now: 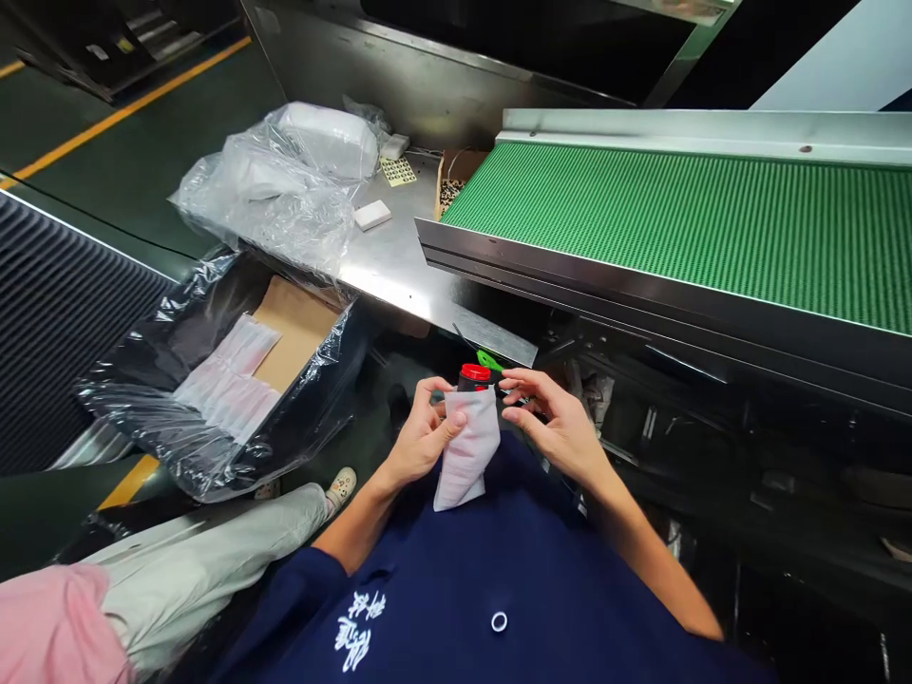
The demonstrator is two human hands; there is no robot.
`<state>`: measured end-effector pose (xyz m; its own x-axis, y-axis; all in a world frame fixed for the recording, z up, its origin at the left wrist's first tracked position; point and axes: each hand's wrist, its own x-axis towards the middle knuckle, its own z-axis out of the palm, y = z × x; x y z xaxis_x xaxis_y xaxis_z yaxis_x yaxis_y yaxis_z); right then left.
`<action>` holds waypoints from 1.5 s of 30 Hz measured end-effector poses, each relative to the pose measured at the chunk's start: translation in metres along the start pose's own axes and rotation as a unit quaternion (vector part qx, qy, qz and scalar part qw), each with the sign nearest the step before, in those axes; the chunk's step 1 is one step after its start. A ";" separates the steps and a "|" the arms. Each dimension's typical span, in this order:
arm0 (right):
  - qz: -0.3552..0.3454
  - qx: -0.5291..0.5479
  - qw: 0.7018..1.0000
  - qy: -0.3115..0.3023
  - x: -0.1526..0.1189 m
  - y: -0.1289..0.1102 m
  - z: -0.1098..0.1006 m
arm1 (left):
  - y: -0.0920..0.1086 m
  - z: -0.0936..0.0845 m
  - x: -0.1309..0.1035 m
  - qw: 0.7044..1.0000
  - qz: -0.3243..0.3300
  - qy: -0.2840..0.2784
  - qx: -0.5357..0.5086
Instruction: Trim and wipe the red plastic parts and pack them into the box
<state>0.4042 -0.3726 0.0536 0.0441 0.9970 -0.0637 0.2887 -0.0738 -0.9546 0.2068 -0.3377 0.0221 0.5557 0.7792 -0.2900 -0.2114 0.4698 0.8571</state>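
My left hand [426, 432] grips a thin, white foam-like pouch [470, 442] in front of my chest, thumb pressed on its face. Out of the pouch's top sticks a black object with a red ring-shaped end [475, 371]; the rest of it is hidden inside, and a reddish tint shows through. My right hand [552, 418] is just to the right of the pouch, fingers bent and apart, with nothing seen between them. Behind the red end lies a bright green item [488, 360], partly covered, whose kind I cannot make out.
A green conveyor belt [676, 228] runs off to the right. On the metal table [399, 275] are a clear plastic bag of white sheets [285, 171], a small white block [372, 215] and a sticker sheet [397, 171]. A black-lined box [295, 323] holds several filled pouches [235, 370]. Another person's leg [220, 551] is at lower left.
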 end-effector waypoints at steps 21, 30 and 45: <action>-0.082 0.113 0.986 -0.091 0.011 0.016 0.047 | 0.051 -0.022 -0.010 0.834 0.403 0.021 0.376; -0.037 -0.043 0.980 -0.189 0.017 0.009 0.066 | 0.065 -0.029 -0.011 0.791 0.463 0.072 0.393; -0.041 0.014 0.935 -0.353 0.054 0.014 0.098 | 0.066 -0.059 -0.021 0.748 0.485 0.227 0.391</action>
<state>0.3164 -0.3180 0.0083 -0.6210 0.7678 -0.1575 0.2384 -0.0064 -0.9711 0.1333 -0.2986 0.0600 0.0788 0.7403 0.6677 0.2960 -0.6570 0.6934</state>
